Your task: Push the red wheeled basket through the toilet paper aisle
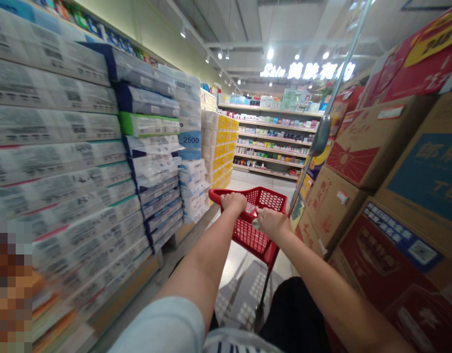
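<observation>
A red plastic shopping cart with perforated basket walls stands right in front of me. My left hand is closed round the left part of its handle. Further right on the same handle, my right hand is closed too, with something small and pale showing by its fingers that I cannot make out. Both arms reach forward and down. The basket's inside is only partly visible behind the hands.
Stacks of wrapped paper packs line the left side. Yellow-and-white packs stand farther along. Cardboard cartons and a metal pole are on the right. Shelves of small boxed goods close off the far end.
</observation>
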Tool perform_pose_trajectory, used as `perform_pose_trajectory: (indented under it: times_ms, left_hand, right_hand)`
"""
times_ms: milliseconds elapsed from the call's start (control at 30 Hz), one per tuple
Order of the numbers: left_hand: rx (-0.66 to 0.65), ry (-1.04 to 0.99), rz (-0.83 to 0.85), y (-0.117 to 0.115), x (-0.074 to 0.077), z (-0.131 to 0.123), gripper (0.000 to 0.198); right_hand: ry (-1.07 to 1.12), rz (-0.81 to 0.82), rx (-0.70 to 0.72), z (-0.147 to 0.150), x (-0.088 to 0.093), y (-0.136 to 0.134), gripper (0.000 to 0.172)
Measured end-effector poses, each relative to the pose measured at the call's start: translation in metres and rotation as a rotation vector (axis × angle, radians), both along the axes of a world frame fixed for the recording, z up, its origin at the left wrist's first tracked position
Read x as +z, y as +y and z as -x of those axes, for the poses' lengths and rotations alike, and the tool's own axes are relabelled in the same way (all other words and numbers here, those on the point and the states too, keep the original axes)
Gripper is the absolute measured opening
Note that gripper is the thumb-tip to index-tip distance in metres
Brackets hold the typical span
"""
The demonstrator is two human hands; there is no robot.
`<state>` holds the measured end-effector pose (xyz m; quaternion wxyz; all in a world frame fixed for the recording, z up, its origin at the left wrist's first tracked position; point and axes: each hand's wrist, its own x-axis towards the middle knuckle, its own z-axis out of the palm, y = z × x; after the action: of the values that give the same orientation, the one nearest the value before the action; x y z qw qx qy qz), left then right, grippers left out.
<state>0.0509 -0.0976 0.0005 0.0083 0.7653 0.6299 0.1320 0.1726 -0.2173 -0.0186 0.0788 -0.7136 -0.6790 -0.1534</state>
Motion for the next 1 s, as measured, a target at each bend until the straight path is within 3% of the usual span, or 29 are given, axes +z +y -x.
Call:
perform_pose_trajectory:
  times_ms: [100, 167, 267, 333, 400, 500, 533, 633, 700, 767, 867, 933, 1000]
  left_hand:
    - [-0.008, -0.003, -0.009, 0.001, 0.000, 0.001, 0.037]
    - [-0.012, -0.003, -0.013, 0.001, 0.001, 0.001, 0.037]
    - [-0.009, -0.007, -0.006, -0.001, 0.001, -0.001, 0.038]
    - [-0.005, -0.008, -0.009, -0.002, 0.002, -0.002, 0.040]
    - [-0.012, -0.001, -0.017, -0.003, 0.002, -0.002, 0.041]
    - [-0.011, 0.005, -0.014, -0.004, 0.003, -0.001, 0.043]
    - [-0.007, 0.002, -0.012, -0.004, 0.004, -0.001, 0.043]
    - [0.000, -0.021, -0.016, -0.003, 0.005, 0.000, 0.043]
    - [-0.004, -0.028, -0.014, -0.003, 0.005, 0.000, 0.042]
    - [-0.006, -0.028, -0.013, -0.004, 0.005, 0.000, 0.041]
    - [-0.015, -0.019, -0.027, -0.007, 0.005, -0.001, 0.040]
    - [-0.016, -0.013, -0.030, -0.007, 0.005, -0.001, 0.040]
    - [-0.013, -0.008, -0.018, -0.007, 0.004, -0.001, 0.039]
  right_hand:
    - [-0.082, -0.258, 0.168, 0.009, -0.023, -0.017, 0.037]
    - [-0.076, -0.262, 0.174, 0.008, -0.023, -0.019, 0.038]
    - [-0.056, 0.003, 0.075, 0.001, 0.000, -0.006, 0.031]
    - [-0.134, 0.221, 0.120, -0.005, 0.015, 0.002, 0.025]
    - [-0.147, 0.253, 0.104, -0.006, 0.018, 0.003, 0.023]
    - [-0.078, -0.075, 0.051, 0.001, -0.004, -0.012, 0.032]
    - [-0.090, -0.191, 0.116, 0.004, -0.014, -0.018, 0.034]
    - [-0.108, -0.324, 0.204, 0.009, -0.032, -0.028, 0.039]
    - [-0.068, -0.240, 0.125, 0.007, -0.025, -0.022, 0.037]
    - [-0.054, -0.033, 0.055, 0.002, -0.007, -0.007, 0.032]
    - [-0.142, 0.303, 0.138, -0.007, 0.019, 0.018, 0.027]
    - [-0.157, 0.349, 0.157, -0.008, 0.023, 0.024, 0.026]
    - [-0.129, 0.217, 0.112, -0.005, 0.015, 0.017, 0.028]
